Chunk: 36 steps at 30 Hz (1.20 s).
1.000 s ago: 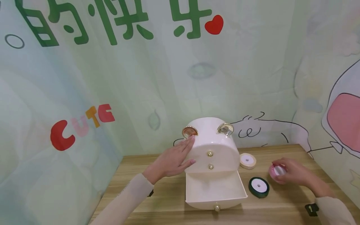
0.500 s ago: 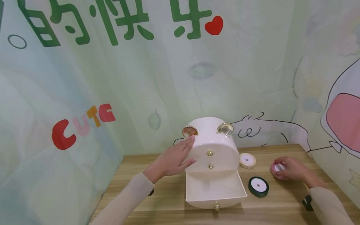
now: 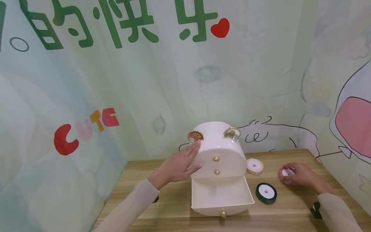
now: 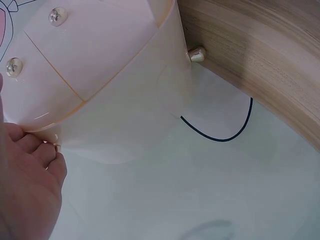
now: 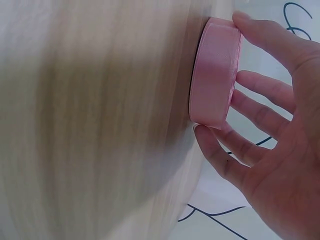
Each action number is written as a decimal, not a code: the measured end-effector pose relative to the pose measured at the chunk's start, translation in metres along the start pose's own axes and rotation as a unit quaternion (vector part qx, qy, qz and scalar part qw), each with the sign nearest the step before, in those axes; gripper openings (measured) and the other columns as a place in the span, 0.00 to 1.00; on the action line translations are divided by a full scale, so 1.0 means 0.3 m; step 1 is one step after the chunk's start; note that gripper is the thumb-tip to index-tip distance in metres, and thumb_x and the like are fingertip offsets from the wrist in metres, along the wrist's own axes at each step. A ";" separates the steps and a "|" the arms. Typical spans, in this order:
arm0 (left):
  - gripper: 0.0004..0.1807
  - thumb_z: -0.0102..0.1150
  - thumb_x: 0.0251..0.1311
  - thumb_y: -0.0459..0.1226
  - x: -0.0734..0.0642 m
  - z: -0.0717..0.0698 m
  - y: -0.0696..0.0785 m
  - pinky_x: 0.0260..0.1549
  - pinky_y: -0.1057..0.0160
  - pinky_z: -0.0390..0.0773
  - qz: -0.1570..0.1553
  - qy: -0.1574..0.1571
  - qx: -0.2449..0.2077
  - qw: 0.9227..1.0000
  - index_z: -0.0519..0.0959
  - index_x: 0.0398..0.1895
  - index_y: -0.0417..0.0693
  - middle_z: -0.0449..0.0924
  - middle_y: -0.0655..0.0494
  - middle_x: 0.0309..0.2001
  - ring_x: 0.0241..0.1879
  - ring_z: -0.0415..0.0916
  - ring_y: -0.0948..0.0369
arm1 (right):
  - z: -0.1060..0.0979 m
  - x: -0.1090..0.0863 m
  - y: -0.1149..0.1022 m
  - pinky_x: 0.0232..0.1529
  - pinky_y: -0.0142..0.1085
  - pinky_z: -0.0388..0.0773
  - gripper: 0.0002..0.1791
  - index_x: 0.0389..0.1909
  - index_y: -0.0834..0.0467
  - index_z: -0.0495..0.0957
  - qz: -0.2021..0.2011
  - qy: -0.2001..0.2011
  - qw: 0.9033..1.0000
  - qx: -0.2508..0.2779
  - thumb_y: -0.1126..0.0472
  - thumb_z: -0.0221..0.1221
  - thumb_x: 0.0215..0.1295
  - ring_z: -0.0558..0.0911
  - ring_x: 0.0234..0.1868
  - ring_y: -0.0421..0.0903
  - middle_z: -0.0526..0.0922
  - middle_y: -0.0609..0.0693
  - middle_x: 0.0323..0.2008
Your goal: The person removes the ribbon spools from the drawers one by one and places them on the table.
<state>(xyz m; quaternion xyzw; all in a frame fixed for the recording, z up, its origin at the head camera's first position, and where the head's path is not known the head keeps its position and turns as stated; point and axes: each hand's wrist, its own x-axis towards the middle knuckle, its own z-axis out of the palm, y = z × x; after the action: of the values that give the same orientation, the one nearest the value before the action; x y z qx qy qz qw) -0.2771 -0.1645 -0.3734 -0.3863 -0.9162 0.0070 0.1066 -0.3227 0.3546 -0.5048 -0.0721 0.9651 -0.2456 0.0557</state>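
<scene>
A white storage box (image 3: 215, 138) with a rounded top, two gold-rimmed ears and small gold knobs stands near the middle of the table. Its bottom drawer (image 3: 220, 191) is pulled out, with nothing inside. My left hand (image 3: 181, 166) rests on the box's left side, fingers extended, the fingertips just below the left ear (image 3: 195, 136). To the right, my right hand (image 3: 302, 175) holds a roll of pink ribbon (image 5: 216, 72) between thumb and fingers. In the right wrist view the roll sits right at the wooden surface, thumb on one edge and a finger on the opposite edge.
A dark green ribbon roll (image 3: 266, 193) lies on the wooden table (image 3: 174, 222) between the drawer and my right hand. Farther back, a cream ribbon roll (image 3: 255, 166) lies beside the box. A printed curtain (image 3: 174, 80) hangs behind the table.
My right hand has shifted slightly away from me with the pink ribbon roll, which was tilted a second ago and now lies flatter. My left hand and the box have stayed in place.
</scene>
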 end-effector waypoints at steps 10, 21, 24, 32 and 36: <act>0.44 0.42 0.82 0.55 -0.003 0.002 0.000 0.82 0.53 0.60 0.001 0.001 -0.003 1.000 0.45 0.85 0.36 0.47 0.43 0.86 0.85 0.51 0.52 | 0.017 -0.016 -0.003 0.56 0.67 0.81 0.43 0.65 0.75 0.73 -0.019 0.034 0.999 -0.009 0.45 0.72 0.64 0.78 0.55 0.72 0.76 0.79 0.60; 0.44 0.43 0.82 0.55 -0.001 0.008 0.000 0.82 0.54 0.60 0.002 0.004 0.000 1.000 0.45 0.85 0.36 0.46 0.43 0.86 0.85 0.50 0.52 | 0.012 -0.069 -0.145 0.59 0.71 0.76 0.32 0.59 0.72 0.79 -0.083 0.154 0.984 -0.015 0.49 0.70 0.68 0.79 0.59 0.76 0.81 0.77 0.58; 0.44 0.42 0.82 0.55 -0.001 0.007 -0.003 0.82 0.53 0.61 0.004 0.009 0.001 1.000 0.46 0.85 0.36 0.47 0.43 0.86 0.85 0.51 0.52 | 0.008 -0.087 -0.204 0.59 0.70 0.76 0.30 0.58 0.70 0.81 -0.099 0.176 0.979 -0.016 0.49 0.69 0.69 0.79 0.59 0.75 0.82 0.75 0.58; 0.44 0.42 0.82 0.56 -0.002 0.010 -0.005 0.82 0.54 0.60 0.002 0.005 0.001 1.000 0.45 0.85 0.36 0.46 0.43 0.86 0.85 0.50 0.52 | 0.052 -0.145 -0.343 0.43 0.52 0.88 0.13 0.44 0.64 0.88 -0.226 0.284 0.932 -0.013 0.63 0.74 0.61 0.88 0.42 0.56 0.91 0.61 0.45; 0.44 0.41 0.82 0.56 -0.002 0.012 -0.005 0.83 0.54 0.59 -0.001 0.000 -0.001 1.000 0.44 0.85 0.37 0.45 0.44 0.86 0.85 0.49 0.53 | 0.087 -0.183 -0.404 0.36 0.30 0.85 0.11 0.39 0.58 0.90 -0.276 0.330 0.903 -0.010 0.68 0.76 0.54 0.87 0.36 0.47 0.92 0.51 0.39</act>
<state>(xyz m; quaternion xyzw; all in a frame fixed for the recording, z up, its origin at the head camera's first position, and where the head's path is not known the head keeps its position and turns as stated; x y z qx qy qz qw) -0.2784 -0.1658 -0.3768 -0.3858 -0.9164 0.0061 0.1063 -0.2516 0.2464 -0.4652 -0.2511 0.8721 -0.2516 -0.3363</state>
